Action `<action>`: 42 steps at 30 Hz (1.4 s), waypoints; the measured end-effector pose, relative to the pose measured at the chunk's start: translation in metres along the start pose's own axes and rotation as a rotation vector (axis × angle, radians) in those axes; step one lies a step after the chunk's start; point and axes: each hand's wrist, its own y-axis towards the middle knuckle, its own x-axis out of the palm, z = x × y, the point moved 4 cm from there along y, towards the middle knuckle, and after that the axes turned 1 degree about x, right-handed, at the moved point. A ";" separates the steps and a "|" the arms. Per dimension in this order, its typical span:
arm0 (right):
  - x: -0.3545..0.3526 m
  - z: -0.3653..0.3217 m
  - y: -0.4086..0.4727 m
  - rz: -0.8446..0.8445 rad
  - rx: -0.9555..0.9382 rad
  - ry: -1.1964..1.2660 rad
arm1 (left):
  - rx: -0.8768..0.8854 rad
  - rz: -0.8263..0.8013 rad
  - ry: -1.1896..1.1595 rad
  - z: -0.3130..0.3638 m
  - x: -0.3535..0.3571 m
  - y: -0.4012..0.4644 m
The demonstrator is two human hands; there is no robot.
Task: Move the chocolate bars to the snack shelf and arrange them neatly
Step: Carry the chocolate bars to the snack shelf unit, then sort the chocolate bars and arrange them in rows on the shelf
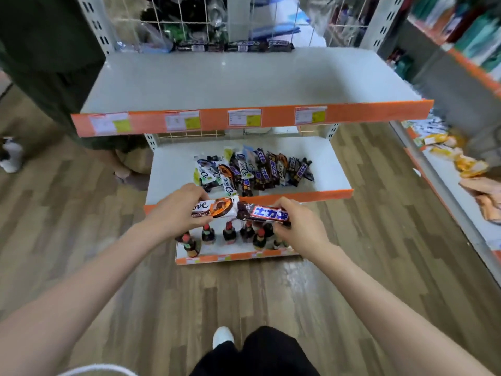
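Two bars up off the pile (pixel 252 169): left hand (pixel 173 210) grips white bar (pixel 214 208), right hand (pixel 301 226) pinches dark bar (pixel 267 213) over middle shelf (pixel 333 192) — light, slick wrappers, prob. hold mid-length.

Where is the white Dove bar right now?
The Dove bar is in the left hand, low in the middle of the head view, beside the dark bar in the right hand.

A white shelving unit with orange edges is standing on a wood-plank floor (pixel 352 280). The top shelf (pixel 217 82) is carrying dark chocolate bars (pixel 235 46) at 12 o'clock. The middle shelf (pixel 173 169) is holding a loose pile of bars (pixel 254 169). The bottom shelf (pixel 217 249) is carrying small bottles (pixel 230 233).
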 end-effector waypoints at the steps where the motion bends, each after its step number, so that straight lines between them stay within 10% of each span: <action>1: -0.001 -0.001 0.003 -0.001 0.004 0.003 | 0.009 -0.002 -0.008 -0.002 0.000 0.005; 24: 0.028 0.068 0.124 -0.168 0.048 -0.123 | -0.112 -0.266 -0.039 -0.037 0.061 0.121; 42: 0.052 0.088 0.172 -0.225 0.053 -0.038 | -0.197 -0.044 -0.039 -0.061 0.073 0.140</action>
